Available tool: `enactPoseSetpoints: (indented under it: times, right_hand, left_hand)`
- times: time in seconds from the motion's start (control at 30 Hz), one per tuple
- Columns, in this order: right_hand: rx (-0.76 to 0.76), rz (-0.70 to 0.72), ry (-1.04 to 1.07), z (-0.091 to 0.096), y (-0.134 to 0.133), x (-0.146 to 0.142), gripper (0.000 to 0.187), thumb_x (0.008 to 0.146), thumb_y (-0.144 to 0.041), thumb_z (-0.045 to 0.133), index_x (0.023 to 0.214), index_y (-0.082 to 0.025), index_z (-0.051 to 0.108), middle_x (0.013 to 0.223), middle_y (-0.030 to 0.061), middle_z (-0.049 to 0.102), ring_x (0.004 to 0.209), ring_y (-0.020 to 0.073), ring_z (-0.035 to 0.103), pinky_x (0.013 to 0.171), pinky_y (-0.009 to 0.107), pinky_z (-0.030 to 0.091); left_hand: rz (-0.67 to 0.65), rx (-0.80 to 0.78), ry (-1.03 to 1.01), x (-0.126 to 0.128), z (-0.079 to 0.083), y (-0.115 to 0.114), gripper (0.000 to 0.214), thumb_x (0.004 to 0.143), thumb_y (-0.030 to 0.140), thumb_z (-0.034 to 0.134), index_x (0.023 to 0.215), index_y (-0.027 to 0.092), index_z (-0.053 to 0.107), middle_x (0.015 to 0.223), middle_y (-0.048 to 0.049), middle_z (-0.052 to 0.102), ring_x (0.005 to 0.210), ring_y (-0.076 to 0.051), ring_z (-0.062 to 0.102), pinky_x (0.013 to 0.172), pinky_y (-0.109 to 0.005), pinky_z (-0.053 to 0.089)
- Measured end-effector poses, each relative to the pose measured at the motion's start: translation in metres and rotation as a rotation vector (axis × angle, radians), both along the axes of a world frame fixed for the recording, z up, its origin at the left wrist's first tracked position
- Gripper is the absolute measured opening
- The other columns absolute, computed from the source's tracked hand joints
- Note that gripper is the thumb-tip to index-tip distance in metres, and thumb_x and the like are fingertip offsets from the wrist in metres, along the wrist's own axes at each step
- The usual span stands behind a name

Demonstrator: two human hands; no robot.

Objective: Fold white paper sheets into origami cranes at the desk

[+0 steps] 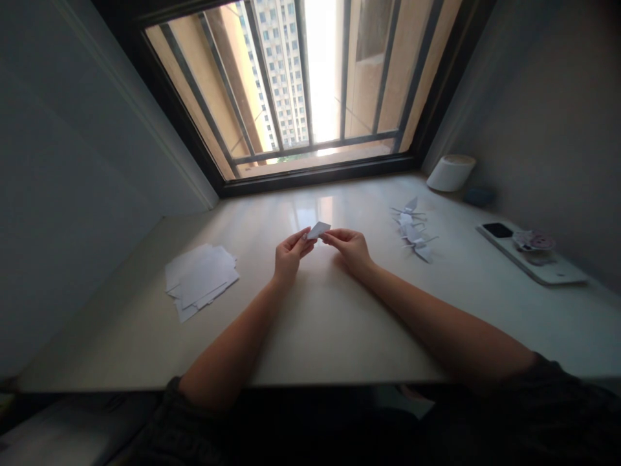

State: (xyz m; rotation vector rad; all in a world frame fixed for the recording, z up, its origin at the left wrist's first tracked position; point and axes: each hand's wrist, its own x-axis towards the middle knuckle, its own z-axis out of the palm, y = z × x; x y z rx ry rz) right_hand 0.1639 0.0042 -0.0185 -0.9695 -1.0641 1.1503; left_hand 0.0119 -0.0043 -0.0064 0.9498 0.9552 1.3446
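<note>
A small folded piece of white paper [319, 230] is held up above the middle of the table, between my two hands. My left hand [292, 252] pinches its left side, with the thumb and fingers closed on it. At the paper's lower right, my right hand [352, 249] closes thumb and fingertips on the edge. Off to the right lie several folded white paper cranes [413, 230] in a short row. On the left rests a loose stack of white paper sheets [206, 278], spread unevenly.
A white cylindrical object [451, 173] leans at the back right, with a dark item [479, 195] beside it. Farther right, a pale flat case [557, 268] carries a dark panel and a rosette-like thing [534, 241]. A barred window [310, 97] stands behind the white table [339, 343].
</note>
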Motion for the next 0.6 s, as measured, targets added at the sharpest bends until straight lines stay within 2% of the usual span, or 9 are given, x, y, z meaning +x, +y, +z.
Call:
enactPoseSetpoints:
  times: [0.37, 0.6]
  right_hand:
    - [-0.013, 0.008, 0.049, -0.0003, -0.0001, -0.003, 0.033, 0.054, -0.048, 0.082, 0.073, -0.022, 0.075, 0.069, 0.0032, 0.072, 0.069, 0.0176, 0.065, 0.074, 0.034, 0.052]
    - [-0.022, 0.021, 0.098, 0.0018, -0.0025, -0.006, 0.032, 0.055, -0.046, 0.083, 0.072, -0.021, 0.074, 0.068, 0.0031, 0.071, 0.066, 0.0166, 0.064, 0.072, 0.034, 0.052]
  left_hand:
    - [0.055, 0.045, 0.038, 0.0031, -0.0001, -0.0017, 0.044, 0.071, 0.038, 0.074, 0.109, 0.016, 0.069, 0.094, -0.0088, 0.074, 0.088, -0.021, 0.07, 0.091, -0.039, 0.05]
    - [0.108, 0.089, 0.065, 0.005, -0.0008, -0.0027, 0.048, 0.072, 0.04, 0.073, 0.113, 0.016, 0.067, 0.085, -0.0075, 0.074, 0.081, -0.02, 0.071, 0.085, -0.038, 0.053]
